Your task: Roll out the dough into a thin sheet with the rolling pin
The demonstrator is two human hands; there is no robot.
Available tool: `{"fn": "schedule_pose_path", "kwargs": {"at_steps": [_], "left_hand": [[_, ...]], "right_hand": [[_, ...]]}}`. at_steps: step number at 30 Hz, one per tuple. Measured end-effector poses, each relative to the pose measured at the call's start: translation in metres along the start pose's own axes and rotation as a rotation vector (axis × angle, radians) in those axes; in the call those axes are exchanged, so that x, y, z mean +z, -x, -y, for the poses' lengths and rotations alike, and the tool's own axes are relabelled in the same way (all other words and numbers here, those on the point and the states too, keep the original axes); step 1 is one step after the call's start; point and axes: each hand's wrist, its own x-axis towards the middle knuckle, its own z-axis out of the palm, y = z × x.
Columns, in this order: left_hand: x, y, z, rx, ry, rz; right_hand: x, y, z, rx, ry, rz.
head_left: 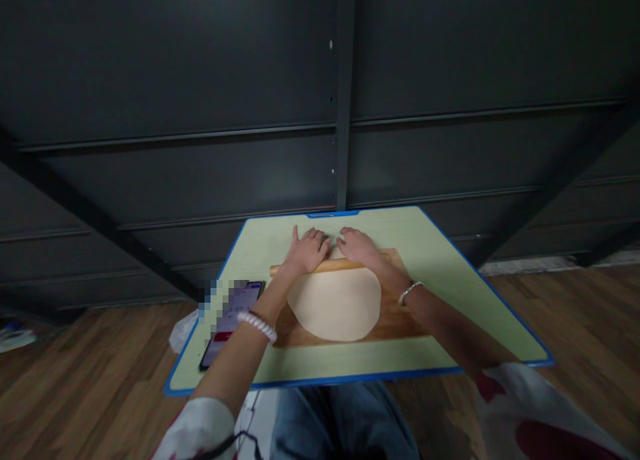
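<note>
A wide, pale sheet of rolled dough [336, 305] lies on a wooden board [403, 321]. Across its far part rests a light wooden rolling pin [336, 265]. My left hand [305, 250] presses its palm on the pin's left part, with fingers stretched forward and the outer one spread away. On the right portion of the pin lies my right hand [361, 248], palm down, its fingers reaching forward past the pin. Both hands are open rather than wrapped around it. The pin's right end is hidden under my right hand and wrist.
Beneath the board is a pale green folding table [465, 300] with a blue rim. A phone [235, 320] lies at its left, partly behind my left forearm. A dark panelled wall [240, 180] rises beyond the far edge. A white plastic bag [183, 331] shows beside the table.
</note>
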Motion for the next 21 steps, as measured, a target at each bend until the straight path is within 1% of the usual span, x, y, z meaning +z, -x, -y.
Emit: {"fn": "schedule_pose_path", "kwargs": {"at_steps": [3,9,12,16,21], "left_hand": [[0.0,0.001,-0.001,0.012,0.004,0.011],[0.003,0.004,-0.001,-0.031,0.051,0.115],[0.001,0.01,-0.006,-0.07,0.038,0.155],[-0.003,0.028,-0.019,-0.069,-0.007,0.125],[-0.004,0.059,-0.035,-0.071,-0.04,0.033]], "right_hand": [[-0.001,0.002,0.001,-0.012,0.021,-0.023],[-0.001,0.01,0.003,0.058,0.009,0.028],[-0.004,0.02,0.006,0.022,0.024,0.028],[-0.008,0.044,0.012,-0.062,0.088,-0.04],[-0.006,0.083,0.023,-0.099,0.113,-0.172]]}}
